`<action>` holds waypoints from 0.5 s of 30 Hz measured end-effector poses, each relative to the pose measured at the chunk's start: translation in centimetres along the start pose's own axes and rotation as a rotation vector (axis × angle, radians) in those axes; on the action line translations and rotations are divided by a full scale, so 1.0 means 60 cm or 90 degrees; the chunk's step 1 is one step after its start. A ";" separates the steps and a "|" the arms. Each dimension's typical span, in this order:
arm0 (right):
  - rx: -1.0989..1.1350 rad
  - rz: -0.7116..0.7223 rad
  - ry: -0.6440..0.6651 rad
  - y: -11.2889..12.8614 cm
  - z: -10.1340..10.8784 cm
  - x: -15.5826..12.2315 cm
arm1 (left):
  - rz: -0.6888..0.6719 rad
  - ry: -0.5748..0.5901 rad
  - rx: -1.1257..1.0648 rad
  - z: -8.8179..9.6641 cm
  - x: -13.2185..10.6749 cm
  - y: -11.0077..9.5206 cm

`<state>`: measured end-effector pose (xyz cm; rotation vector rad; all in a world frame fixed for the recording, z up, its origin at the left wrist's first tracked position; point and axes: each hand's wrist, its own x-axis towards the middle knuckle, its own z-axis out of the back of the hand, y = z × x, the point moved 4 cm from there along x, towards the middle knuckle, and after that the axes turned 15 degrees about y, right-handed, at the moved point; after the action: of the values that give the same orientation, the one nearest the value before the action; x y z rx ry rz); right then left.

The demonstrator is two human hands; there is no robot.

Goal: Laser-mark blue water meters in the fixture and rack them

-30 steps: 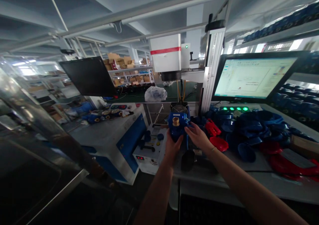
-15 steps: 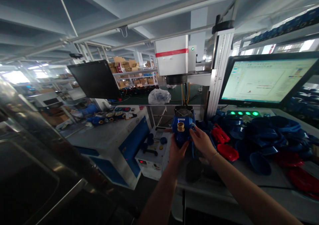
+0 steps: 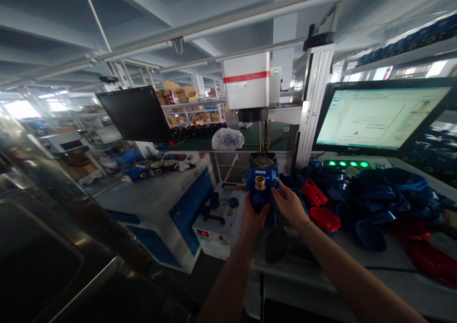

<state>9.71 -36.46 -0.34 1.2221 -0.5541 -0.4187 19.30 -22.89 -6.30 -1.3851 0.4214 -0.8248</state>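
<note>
Below a white, box-shaped machine head with a red stripe, we hold a rounded, blue, metal-looking housing. It looks stiff and probably heavy, perhaps slippery, so its flanks and underside suit our grip. Our left hand curls around its lower left; our right hand, fingers bent, grips its right edge. A short, round, brass-coloured neck juts out.

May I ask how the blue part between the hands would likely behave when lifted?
The blue part is probably stiff, as its body shows no sag. It may be heavy for its size, given the brass-coloured neck. Its rounded front might roll.
</note>
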 end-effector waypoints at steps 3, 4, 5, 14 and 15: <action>0.015 0.004 0.000 -0.001 -0.003 -0.001 | -0.011 0.006 -0.015 0.000 0.001 0.000; 0.025 0.005 0.003 -0.002 -0.004 -0.002 | -0.016 0.007 -0.019 0.000 0.001 -0.001; 0.040 0.007 0.006 -0.003 -0.005 -0.002 | -0.016 0.006 -0.019 0.000 0.001 -0.002; 0.077 0.023 0.018 -0.037 0.000 -0.007 | -0.003 -0.001 -0.005 0.001 -0.001 -0.006; 0.053 0.016 -0.007 -0.044 0.004 -0.012 | -0.002 -0.004 -0.003 0.001 -0.001 -0.007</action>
<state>8.95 -37.01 -2.96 1.2921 -0.6007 -0.3849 19.21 -22.81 -5.92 -1.3927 0.4165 -0.8229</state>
